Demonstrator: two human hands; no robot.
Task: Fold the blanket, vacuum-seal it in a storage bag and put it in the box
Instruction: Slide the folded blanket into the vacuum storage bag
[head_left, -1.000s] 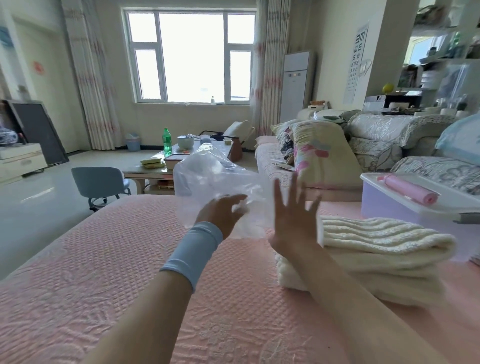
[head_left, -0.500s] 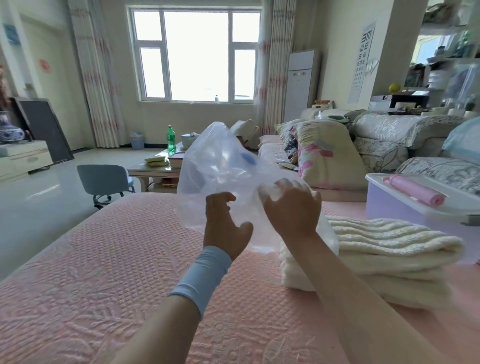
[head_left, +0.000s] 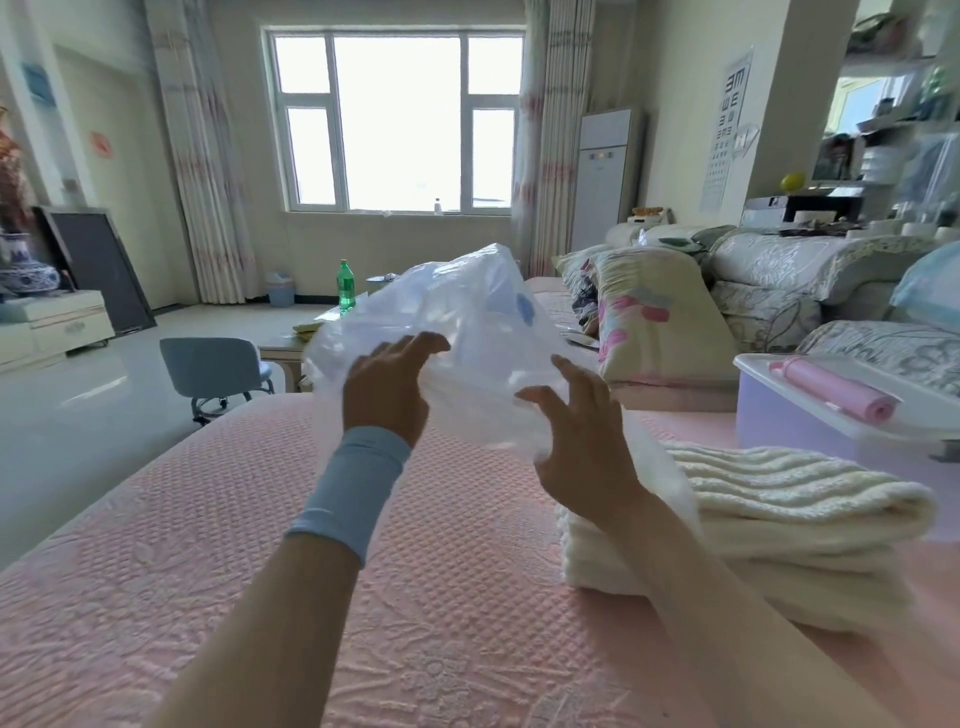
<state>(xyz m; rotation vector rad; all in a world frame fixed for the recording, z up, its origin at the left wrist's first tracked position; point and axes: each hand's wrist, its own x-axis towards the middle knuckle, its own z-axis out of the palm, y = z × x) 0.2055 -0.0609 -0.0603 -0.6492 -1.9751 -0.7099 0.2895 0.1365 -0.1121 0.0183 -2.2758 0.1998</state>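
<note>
A clear plastic storage bag (head_left: 467, 317) with a blue valve patch is held up above the pink bed. My left hand (head_left: 387, 389), a light blue sleeve on its wrist, grips the bag's near left edge with its fingers curved over the plastic. My right hand (head_left: 582, 447) touches the bag's lower right part with its fingers spread and loosely bent. The cream ribbed blanket (head_left: 779, 525) lies folded in a stack on the bed to the right of my right arm. Behind it stands a pale lilac storage box (head_left: 800, 431) with a white lid.
A pink roll (head_left: 836, 387) lies on the box lid. The pink quilted bed cover (head_left: 208, 571) fills the foreground. Pillows (head_left: 649, 312) and folded bedding sit on a sofa beyond. A blue chair (head_left: 213, 369) and a low table with a green bottle (head_left: 345, 286) stand on the floor to the left.
Both hands have lifted and spread the bag, which now billows wider. My right hand went from open, to gripping the bag, to spread fingers against it.
</note>
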